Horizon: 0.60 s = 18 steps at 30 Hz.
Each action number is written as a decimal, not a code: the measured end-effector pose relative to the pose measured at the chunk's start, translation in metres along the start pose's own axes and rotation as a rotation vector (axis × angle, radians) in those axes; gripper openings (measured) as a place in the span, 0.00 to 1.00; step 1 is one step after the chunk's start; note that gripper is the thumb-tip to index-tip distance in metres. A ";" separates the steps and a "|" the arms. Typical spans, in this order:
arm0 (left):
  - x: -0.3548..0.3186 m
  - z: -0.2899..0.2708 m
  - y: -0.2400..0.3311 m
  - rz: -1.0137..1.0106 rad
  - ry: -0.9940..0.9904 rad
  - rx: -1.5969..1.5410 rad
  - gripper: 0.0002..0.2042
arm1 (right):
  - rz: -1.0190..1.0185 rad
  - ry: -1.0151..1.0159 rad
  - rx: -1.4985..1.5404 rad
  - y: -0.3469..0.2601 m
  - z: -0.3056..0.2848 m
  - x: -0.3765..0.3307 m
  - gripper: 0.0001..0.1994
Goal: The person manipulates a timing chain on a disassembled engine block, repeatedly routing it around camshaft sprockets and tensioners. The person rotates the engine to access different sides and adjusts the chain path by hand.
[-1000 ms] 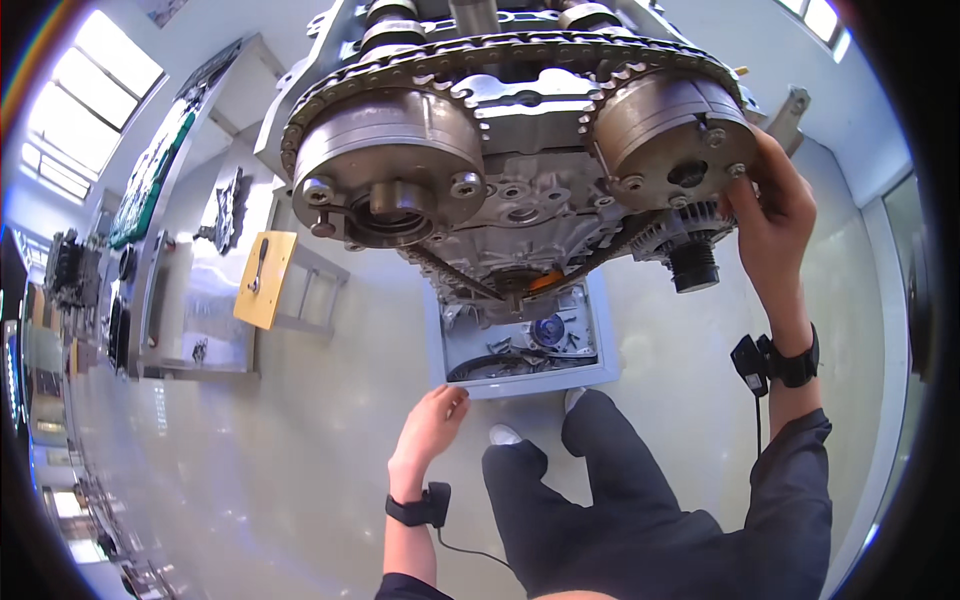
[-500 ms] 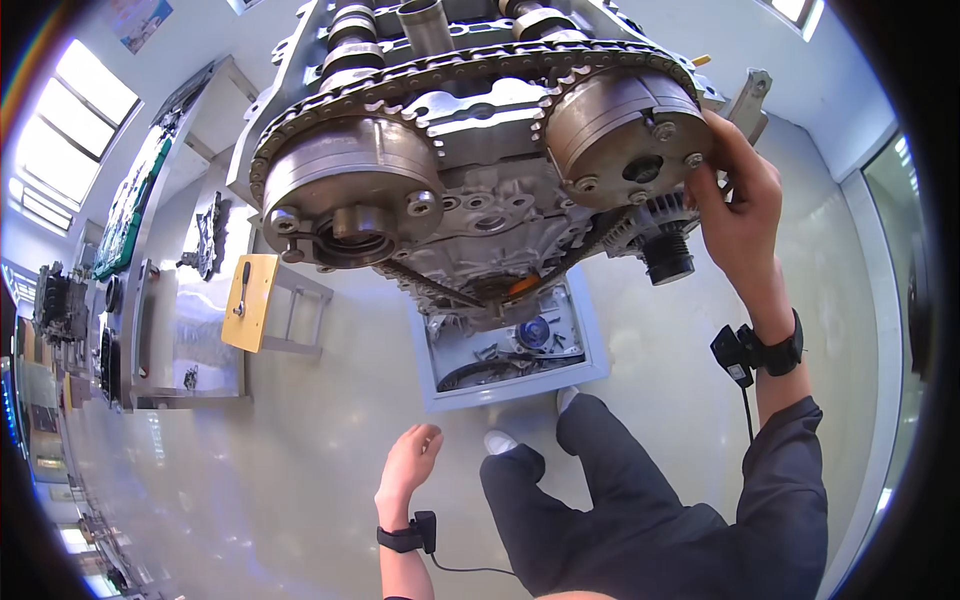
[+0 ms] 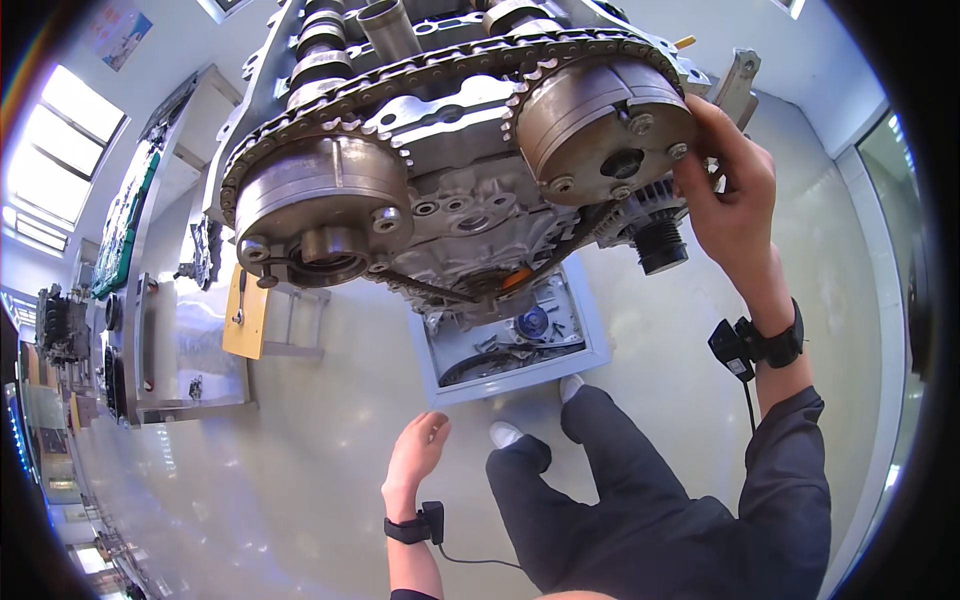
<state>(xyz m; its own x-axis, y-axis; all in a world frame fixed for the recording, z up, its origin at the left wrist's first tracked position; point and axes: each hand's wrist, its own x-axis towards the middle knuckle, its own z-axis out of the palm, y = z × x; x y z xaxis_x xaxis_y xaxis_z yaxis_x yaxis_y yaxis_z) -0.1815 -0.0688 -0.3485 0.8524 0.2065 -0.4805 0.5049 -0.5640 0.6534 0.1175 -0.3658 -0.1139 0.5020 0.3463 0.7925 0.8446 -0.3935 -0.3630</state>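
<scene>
The right hand (image 3: 735, 205) is bare; below its fingers (image 3: 722, 135) a black wristband (image 3: 775, 345) carries a small black box with a thin cable (trailing toward a dark grey sleeve (image 3: 790, 480)). The left hand (image 3: 418, 452) wears a matching band (image 3: 412, 527). Dark trousers (image 3: 620, 500), white shoes (image 3: 505, 433).

The right hand (image 3: 730, 195) is raised at two o'clock, fingers curled; the left hand (image 3: 418, 452) hangs open, low at six o'clock.
</scene>
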 end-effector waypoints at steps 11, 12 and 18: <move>0.002 0.007 0.009 -0.008 -0.011 0.023 0.10 | -0.031 -0.024 -0.045 0.006 -0.001 -0.003 0.19; 0.001 0.008 0.009 0.010 0.004 0.015 0.10 | -0.014 -0.010 -0.037 0.008 -0.001 -0.005 0.20; 0.002 0.018 0.006 -0.073 -0.052 0.058 0.12 | 0.040 -0.013 0.008 0.012 0.002 -0.009 0.20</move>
<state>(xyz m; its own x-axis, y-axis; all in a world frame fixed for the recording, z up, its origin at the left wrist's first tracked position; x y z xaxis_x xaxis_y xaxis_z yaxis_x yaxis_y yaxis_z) -0.1790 -0.0863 -0.3556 0.8046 0.2080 -0.5563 0.5556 -0.5945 0.5813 0.1234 -0.3718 -0.1261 0.5378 0.3417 0.7707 0.8253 -0.4001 -0.3985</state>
